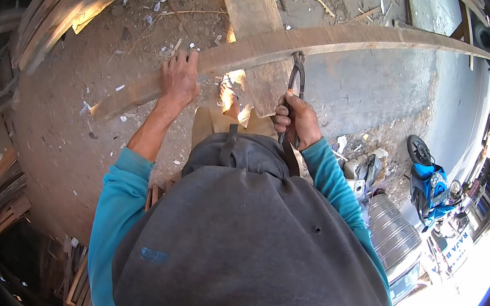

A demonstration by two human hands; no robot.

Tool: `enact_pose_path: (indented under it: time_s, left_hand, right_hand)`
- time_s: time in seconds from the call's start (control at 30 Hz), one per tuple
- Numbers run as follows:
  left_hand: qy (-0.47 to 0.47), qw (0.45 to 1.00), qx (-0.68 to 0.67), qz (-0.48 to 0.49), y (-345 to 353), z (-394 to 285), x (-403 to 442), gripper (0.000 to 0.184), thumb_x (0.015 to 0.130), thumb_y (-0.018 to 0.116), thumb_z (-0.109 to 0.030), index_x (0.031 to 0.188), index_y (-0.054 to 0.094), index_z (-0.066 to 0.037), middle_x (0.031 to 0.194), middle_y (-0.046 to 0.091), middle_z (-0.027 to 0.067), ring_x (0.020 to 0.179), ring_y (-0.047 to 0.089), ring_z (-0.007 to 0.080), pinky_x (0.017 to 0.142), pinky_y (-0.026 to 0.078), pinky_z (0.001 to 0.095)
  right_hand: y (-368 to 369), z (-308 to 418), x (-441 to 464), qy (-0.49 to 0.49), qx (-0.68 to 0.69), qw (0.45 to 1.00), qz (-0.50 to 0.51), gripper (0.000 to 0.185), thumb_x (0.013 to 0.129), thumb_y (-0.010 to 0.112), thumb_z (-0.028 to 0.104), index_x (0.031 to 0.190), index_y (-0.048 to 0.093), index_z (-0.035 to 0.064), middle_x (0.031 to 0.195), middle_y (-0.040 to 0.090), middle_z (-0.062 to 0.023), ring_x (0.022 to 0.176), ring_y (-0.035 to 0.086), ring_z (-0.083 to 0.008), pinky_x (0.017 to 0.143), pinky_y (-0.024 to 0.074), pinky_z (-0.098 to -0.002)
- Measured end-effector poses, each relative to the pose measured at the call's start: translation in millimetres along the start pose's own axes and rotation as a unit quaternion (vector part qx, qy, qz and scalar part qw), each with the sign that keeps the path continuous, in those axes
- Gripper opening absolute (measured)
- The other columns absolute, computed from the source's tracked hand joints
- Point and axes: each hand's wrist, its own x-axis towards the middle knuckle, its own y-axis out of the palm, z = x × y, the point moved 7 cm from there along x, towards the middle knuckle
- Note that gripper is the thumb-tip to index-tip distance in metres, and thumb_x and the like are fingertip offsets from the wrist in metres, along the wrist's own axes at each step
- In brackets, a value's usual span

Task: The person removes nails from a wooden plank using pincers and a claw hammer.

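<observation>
A long wooden beam point(250, 51) runs across in front of me, looking curved through the wide lens. It crosses over a broad plank point(249, 7) that points away from me. My left hand point(180, 79) is closed over the beam's left part, fingers bent over its far edge. In my right hand point(299, 118) are dark metal pincers point(297, 75), gripped by their handles. Their jaws touch the beam's near edge just right of the plank. Whether a nail sits between the jaws, I cannot make out.
Stacked boards point(63, 8) stand at the upper left, with wood offcuts point(77, 279) at the lower left. A ribbed metal drum point(392, 228) and a blue motorbike point(432, 187) are on the right. Wood chips and scraps litter the dirt floor point(48, 150).
</observation>
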Motion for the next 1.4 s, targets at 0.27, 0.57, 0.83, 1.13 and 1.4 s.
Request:
enact_pose_path:
  time_s: [0.27, 0.57, 0.83, 1.13, 1.4]
  left_hand:
    - [0.019, 0.999, -0.025, 0.006, -2, 4, 3, 0.063, 0.068, 0.086, -0.013, 0.120, 0.051, -0.008, 0.114, 0.058, 0.0173, 0.110, 0.061, 0.0385, 0.096, 0.046, 0.0517]
    - [0.030, 0.994, -0.092, 0.053, 0, 12, 12, 0.055, 0.072, 0.082, -0.014, 0.117, 0.051, -0.007, 0.112, 0.060, 0.0190, 0.110, 0.061, 0.0398, 0.094, 0.047, 0.0529]
    - [0.027, 0.999, -0.045, 0.010, -4, 5, 2, 0.058, 0.072, 0.084, -0.015, 0.119, 0.051, -0.008, 0.117, 0.058, 0.0172, 0.114, 0.059, 0.0372, 0.097, 0.043, 0.0514]
    - [0.002, 0.999, -0.046, 0.009, 7, 8, 1, 0.068, 0.069, 0.085, -0.013, 0.127, 0.051, -0.007, 0.123, 0.058, 0.0162, 0.121, 0.057, 0.0343, 0.099, 0.042, 0.0518]
    - [-0.016, 0.993, -0.084, 0.075, 6, 9, 7, 0.060, 0.070, 0.085, -0.016, 0.121, 0.054, -0.007, 0.122, 0.059, 0.0164, 0.121, 0.057, 0.0351, 0.098, 0.044, 0.0523]
  right_hand:
    - [42, -43, 45, -0.116, 0.076, 0.983, -0.119, 0.020, 0.103, 0.055, 0.029, 0.094, 0.050, 0.0111, 0.074, 0.044, -0.0007, 0.057, 0.041, -0.0128, 0.053, 0.0388, -0.0311]
    - [72, -38, 88, -0.273, 0.069, 0.956, -0.080, 0.024, 0.104, 0.056, 0.025, 0.096, 0.052, 0.0028, 0.078, 0.058, -0.0089, 0.070, 0.062, -0.0221, 0.069, 0.0574, -0.0414]
    - [12, 26, -11, -0.063, -0.078, 0.995, 0.012, 0.037, 0.104, 0.053, 0.021, 0.131, 0.051, -0.0048, 0.105, 0.066, -0.0212, 0.107, 0.069, -0.0373, 0.093, 0.0580, -0.0499]
    - [-10, 36, -10, 0.059, -0.040, 0.989, 0.130, 0.038, 0.106, 0.052, 0.036, 0.124, 0.057, 0.0027, 0.079, 0.043, 0.0020, 0.064, 0.040, -0.0066, 0.055, 0.0348, -0.0237]
    - [37, -9, 32, -0.117, 0.036, 0.992, -0.005, 0.028, 0.106, 0.052, 0.034, 0.098, 0.052, 0.0076, 0.081, 0.045, -0.0001, 0.066, 0.042, -0.0116, 0.062, 0.0406, -0.0305]
